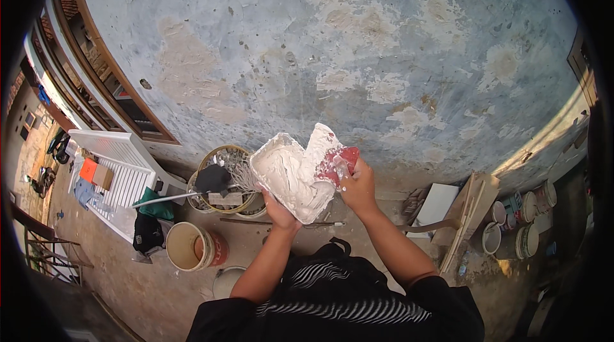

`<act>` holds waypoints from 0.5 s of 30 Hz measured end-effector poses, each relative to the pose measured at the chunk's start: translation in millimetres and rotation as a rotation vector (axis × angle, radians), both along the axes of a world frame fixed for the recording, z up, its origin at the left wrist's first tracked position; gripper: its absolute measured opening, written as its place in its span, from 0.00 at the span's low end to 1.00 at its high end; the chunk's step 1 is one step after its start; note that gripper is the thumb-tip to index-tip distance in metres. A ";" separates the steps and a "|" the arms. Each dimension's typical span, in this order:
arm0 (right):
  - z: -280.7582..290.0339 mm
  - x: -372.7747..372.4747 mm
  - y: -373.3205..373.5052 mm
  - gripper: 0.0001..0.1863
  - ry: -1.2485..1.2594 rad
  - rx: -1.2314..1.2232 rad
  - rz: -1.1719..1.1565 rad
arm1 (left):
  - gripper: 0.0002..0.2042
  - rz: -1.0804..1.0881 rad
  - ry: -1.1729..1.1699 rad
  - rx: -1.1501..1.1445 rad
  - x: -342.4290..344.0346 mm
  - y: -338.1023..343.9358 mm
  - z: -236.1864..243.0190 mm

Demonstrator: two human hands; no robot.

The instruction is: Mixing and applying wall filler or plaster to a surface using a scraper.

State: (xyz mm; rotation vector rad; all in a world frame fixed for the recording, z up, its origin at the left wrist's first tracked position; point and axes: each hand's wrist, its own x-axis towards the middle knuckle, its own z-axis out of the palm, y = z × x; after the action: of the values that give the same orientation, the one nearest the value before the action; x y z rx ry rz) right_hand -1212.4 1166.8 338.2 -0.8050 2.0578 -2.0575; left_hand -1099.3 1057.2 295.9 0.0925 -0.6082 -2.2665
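My left hand (pixel 280 209) grips the near left edge of a whitish, roughly rectangular tub (pixel 254 167), holding it up in front of the wall. Thick off-white putty (pixel 288 179) lies inside, spread in ridges and smeared over the rim. In my right hand (pixel 360 187) is a red putty scraper (pixel 336 164), its upper part heavily coated with the same putty. The scraper is at the tub's right side, where its lower edge overlaps the putty. Beyond both hands stands a worn blue-grey wall (pixel 268 73) with several pale, rough patches.
At left are a white slatted bench (pixel 125 195) with things on it, a bucket (pixel 185 246) and a round container (pixel 224 153) with a dark cloth. To the right, boards (pixel 464 214) lean near several paint buckets (pixel 527 240). A brown-framed window (pixel 118 80) is at upper left.
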 end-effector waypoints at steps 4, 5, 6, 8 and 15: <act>5.6 0.6 -9.1 0.08 0.103 0.032 0.023 | 0.35 0.040 -0.092 -0.023 5.2 3.5 7.9; 9.0 1.2 -9.7 0.08 0.135 0.072 0.030 | 0.35 0.022 -0.082 -0.022 6.5 1.8 9.1; 6.2 -1.0 -11.6 0.08 0.136 0.072 0.031 | 0.35 0.023 -0.082 -0.021 7.0 0.4 9.1; 2.1 -5.3 -15.5 0.08 0.047 0.057 0.056 | 0.35 -0.002 -0.058 -0.009 7.3 -2.2 9.3; 6.1 -7.0 -16.1 0.08 0.111 0.047 0.052 | 0.35 -0.003 -0.058 0.004 8.6 -12.2 10.4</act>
State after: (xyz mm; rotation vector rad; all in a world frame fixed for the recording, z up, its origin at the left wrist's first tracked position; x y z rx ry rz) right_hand -1219.4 1150.6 344.3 -0.9748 2.1085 -1.9723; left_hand -1090.7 1045.0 306.3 0.1598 -0.6345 -2.2751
